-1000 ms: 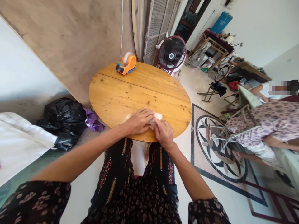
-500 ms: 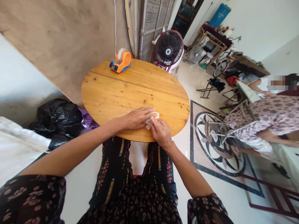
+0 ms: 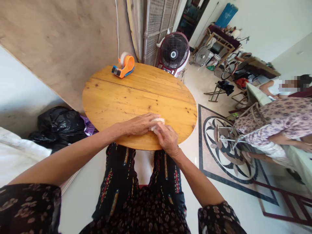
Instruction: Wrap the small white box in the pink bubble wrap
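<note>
A small white folded piece [image 3: 157, 121], paper or cloth, lies near the front edge of a round wooden table [image 3: 117, 100]. My left hand [image 3: 137, 124] lies flat across it with fingers stretched out, pressing it down. My right hand [image 3: 166, 139] is beside it, fingers curled and pinching the white piece at its near edge. Most of the piece is hidden under both hands.
An orange tape dispenser [image 3: 123, 66] sits at the table's far edge. Black bags [image 3: 59, 125] lie on the floor to the left. A standing fan [image 3: 173, 53] is behind the table. Another person [image 3: 275, 122] in patterned clothes reclines at the right beside a small stool [image 3: 227, 138].
The white piece looks smaller and more covered, with both hands drawn closer together over it. The view has shifted slightly, so the table sits further left.
</note>
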Motion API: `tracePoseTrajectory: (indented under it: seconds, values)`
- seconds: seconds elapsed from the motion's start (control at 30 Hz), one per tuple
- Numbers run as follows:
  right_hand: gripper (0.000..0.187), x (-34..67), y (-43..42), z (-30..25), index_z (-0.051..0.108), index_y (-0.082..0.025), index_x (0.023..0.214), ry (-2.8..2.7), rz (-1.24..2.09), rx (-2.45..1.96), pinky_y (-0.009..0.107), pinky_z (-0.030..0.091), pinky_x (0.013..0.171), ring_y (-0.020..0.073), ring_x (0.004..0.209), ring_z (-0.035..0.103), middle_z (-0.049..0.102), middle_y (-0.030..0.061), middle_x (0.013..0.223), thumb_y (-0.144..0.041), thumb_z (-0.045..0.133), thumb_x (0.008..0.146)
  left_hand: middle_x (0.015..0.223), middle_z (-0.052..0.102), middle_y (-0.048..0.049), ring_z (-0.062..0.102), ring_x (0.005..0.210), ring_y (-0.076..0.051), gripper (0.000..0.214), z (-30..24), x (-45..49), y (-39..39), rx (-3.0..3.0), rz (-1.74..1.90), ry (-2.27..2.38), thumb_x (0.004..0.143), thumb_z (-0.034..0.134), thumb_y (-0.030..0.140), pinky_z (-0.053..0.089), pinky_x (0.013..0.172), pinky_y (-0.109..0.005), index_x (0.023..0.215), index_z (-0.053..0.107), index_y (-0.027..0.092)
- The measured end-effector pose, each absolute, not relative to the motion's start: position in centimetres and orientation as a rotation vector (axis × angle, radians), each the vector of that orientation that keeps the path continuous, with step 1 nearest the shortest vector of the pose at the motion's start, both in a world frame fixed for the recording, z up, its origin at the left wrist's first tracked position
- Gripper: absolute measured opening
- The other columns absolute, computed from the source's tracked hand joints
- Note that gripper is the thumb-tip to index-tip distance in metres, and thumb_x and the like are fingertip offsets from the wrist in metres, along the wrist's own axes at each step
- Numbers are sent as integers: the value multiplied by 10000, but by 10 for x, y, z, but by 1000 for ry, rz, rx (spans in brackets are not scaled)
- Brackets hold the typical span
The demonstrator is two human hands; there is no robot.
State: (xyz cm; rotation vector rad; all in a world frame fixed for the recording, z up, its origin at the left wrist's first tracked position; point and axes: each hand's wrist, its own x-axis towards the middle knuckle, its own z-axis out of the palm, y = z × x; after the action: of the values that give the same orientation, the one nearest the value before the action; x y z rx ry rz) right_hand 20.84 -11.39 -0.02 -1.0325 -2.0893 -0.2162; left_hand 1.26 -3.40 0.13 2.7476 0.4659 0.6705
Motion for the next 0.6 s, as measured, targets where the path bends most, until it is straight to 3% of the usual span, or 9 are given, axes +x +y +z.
tracePoseTrajectory:
  seconds: [0.2,0.33,0.6]
  values:
    - [433,209,-115,1,487,-185,1338,-2083,-182,-1019,338,555,803,191,906,659,719,70,905,-161,541,909,1451,395,-186,366,1359,-306,619,4,16,-37,2689,692,469,790,571,147,363,1089,-473,1389,414,173]
    - [414,210,-116,-1,499,-189,1331,-2111,-180,-1060,345,555,813,196,928,661,721,74,911,-180,530,918,1439,414,-168,390,1343,-286,639,6,17,-33,2670,684,419,765,553,90,380,1078,-441,1382,423,190]
    - [395,211,-114,1,521,-176,1301,-2129,-193,-1049,354,549,833,204,922,654,722,84,950,-163,534,907,1221,551,-127,511,1158,-252,580,0,24,-32,2588,788,498,755,569,119,449,980,-396,1322,492,214]
